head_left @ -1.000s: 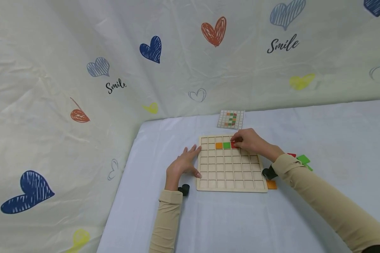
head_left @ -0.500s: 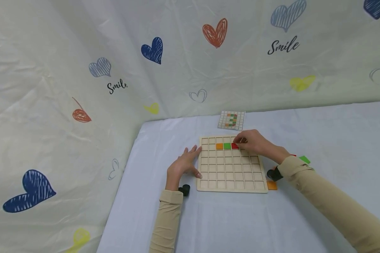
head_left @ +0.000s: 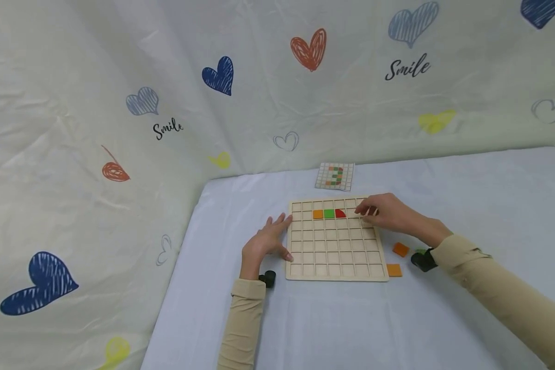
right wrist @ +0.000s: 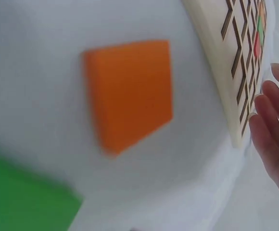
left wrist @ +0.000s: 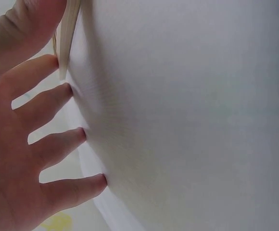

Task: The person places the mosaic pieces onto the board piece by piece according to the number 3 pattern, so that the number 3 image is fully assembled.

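The right hand [head_left: 385,211] has let go of the red tile [head_left: 340,213] and drawn away to the right, leaving that tile uncovered beyond its fingertips, rounded corner showing. Below the hand, near its wrist, an orange tile [head_left: 400,250] comes into full view.

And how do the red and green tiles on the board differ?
The red tile has a rounded side, while the green tile is square. The red tile ends the coloured row; the green tile sits between it and an orange tile. Both lie in cells of the wooden board.
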`<control>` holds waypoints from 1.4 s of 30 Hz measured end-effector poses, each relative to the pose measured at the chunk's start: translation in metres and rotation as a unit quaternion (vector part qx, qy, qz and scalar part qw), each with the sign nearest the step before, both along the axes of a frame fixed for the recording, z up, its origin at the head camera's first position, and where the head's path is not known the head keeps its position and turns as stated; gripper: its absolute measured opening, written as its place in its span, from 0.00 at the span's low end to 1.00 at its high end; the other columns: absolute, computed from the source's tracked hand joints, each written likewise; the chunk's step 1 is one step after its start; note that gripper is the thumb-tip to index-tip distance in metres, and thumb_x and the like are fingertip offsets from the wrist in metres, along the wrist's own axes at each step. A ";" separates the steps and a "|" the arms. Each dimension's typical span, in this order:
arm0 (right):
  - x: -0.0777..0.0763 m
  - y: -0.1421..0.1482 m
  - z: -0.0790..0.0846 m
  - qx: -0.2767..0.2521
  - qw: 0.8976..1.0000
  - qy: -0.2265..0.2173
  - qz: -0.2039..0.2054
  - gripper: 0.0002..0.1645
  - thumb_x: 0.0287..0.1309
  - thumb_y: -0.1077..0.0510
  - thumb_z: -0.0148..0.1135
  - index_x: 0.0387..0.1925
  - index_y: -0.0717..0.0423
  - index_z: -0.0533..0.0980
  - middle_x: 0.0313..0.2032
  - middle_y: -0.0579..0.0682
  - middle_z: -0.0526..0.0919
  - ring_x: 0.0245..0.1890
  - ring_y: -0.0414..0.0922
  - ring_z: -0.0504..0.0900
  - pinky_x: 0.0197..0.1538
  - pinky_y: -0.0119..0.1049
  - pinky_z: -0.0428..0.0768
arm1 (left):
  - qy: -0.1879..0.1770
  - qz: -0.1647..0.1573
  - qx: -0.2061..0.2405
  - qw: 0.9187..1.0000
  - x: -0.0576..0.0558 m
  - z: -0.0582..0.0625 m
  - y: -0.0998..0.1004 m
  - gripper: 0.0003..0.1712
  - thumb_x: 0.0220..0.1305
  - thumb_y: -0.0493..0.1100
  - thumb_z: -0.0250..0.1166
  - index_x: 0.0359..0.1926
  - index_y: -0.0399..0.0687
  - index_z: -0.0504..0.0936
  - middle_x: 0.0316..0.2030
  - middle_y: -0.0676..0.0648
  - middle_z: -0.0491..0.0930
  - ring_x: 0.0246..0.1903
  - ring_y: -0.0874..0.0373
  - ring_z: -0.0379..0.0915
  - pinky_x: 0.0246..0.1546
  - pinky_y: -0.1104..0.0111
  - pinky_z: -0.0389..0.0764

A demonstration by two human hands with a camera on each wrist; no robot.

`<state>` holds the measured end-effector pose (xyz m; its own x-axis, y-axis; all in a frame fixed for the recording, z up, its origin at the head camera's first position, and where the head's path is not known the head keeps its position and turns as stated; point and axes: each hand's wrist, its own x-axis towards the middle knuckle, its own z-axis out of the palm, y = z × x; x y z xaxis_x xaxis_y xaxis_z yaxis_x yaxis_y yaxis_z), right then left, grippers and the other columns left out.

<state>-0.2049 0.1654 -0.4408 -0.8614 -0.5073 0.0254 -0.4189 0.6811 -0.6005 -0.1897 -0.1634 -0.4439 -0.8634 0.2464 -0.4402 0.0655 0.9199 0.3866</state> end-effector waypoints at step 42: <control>0.052 0.062 -0.012 0.067 0.996 -0.056 0.034 0.14 0.49 0.65 0.78 0.38 0.50 0.87 0.38 0.40 0.80 0.37 0.41 0.74 0.37 0.32 0.78 | 0.000 -0.009 0.018 1.000 0.001 -0.001 -0.002 0.68 0.46 0.42 0.84 0.83 0.58 0.53 0.83 0.51 0.44 0.82 0.42 0.31 0.78 0.40 0.47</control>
